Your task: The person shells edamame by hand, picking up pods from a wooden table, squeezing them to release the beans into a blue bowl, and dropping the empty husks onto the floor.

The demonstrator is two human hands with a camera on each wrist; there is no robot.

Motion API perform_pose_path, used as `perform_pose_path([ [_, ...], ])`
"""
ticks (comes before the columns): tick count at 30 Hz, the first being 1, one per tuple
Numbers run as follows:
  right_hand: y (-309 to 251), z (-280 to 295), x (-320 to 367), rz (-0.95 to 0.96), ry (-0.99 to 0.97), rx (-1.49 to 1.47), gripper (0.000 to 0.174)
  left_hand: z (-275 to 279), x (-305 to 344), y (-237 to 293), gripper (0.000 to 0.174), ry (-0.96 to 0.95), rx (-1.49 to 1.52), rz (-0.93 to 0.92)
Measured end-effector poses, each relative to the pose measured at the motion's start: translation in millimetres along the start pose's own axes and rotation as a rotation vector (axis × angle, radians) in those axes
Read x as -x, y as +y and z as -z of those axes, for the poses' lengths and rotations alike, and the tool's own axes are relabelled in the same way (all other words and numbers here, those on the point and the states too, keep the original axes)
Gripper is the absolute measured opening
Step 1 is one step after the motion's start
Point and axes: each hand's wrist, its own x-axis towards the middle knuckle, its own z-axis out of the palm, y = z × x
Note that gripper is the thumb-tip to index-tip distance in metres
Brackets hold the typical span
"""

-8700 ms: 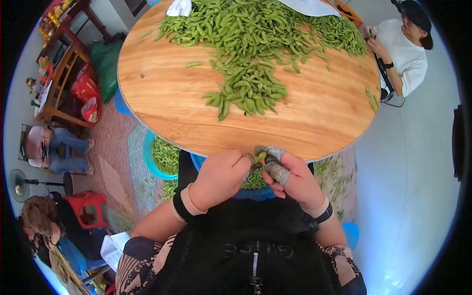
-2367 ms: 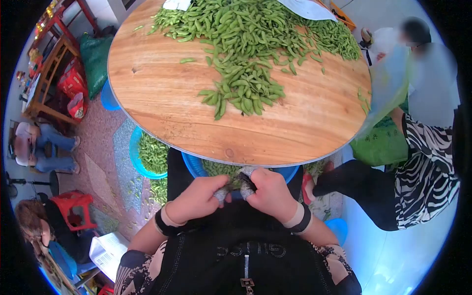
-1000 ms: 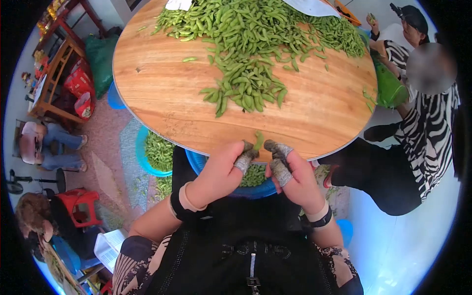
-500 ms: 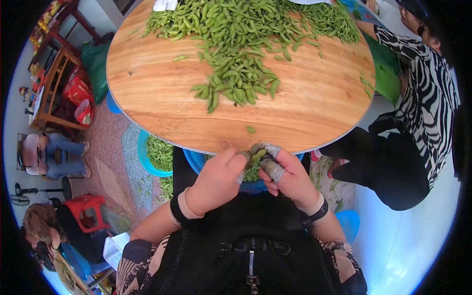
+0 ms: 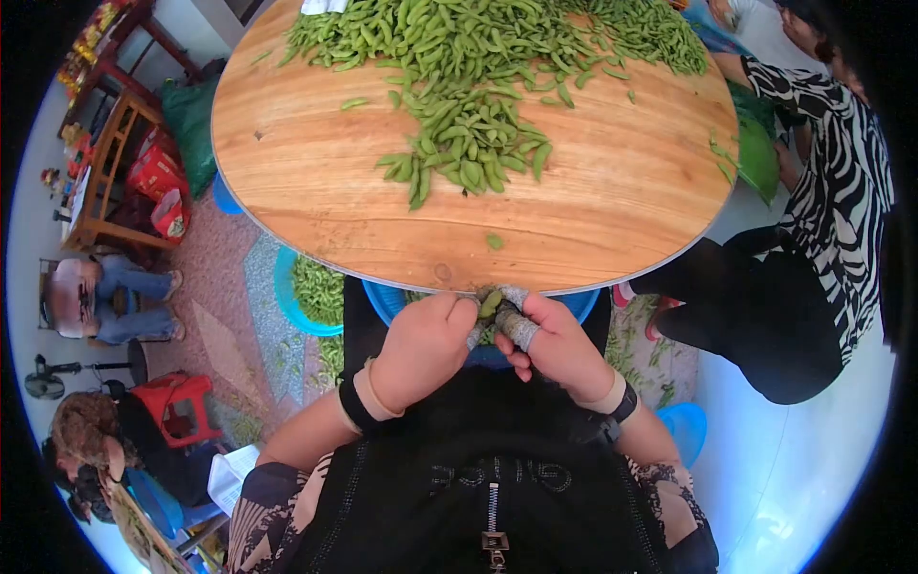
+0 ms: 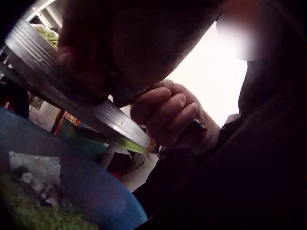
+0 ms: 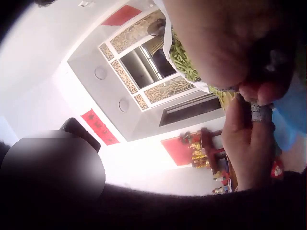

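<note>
Just over the table's near edge, both hands meet around one green edamame pod [image 5: 491, 304]. My left hand [image 5: 426, 340] pinches its left side between thumb and fingers. Opposite it, my right hand [image 5: 564, 354] grips the pod with a thumb and finger wrapped in grey tape. Below the hands sits a blue basin [image 5: 385, 301] with green beans in it, partly covered by the hands. A short green piece [image 5: 494, 241] lies alone on the wooden table [image 5: 316, 191]. In both wrist views the hands hide the pod.
A large heap of edamame pods [image 5: 469, 57] covers the table's far part. A turquoise basin [image 5: 280, 287] of pods stands on the floor at left. At right a person in a zebra-striped top [image 5: 846, 220] leans toward the table beside a green bag [image 5: 758, 167].
A second ago the left hand held a pod up, apart from the right; now both hands grip a pod together. A green piece has appeared on the table. The person at right has leaned toward the table.
</note>
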Motion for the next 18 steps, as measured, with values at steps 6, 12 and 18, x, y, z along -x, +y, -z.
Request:
perform_pose_path([
  [6, 13, 4, 9, -0.086, -0.147, -0.275, 0.022, 24, 6, -5, 0.015, -0.482, 1.241, 0.688],
  [12, 31, 11, -5, -0.079, -0.102, -0.023, 0.026, 8, 15, -11, 0.012, -0.537, 1.235, 0.729],
  [18, 51, 9, -18, 0.496, 0.222, 0.678, 0.038, 6, 11, -4, 0.013, -0.49, 0.737, 0.371],
])
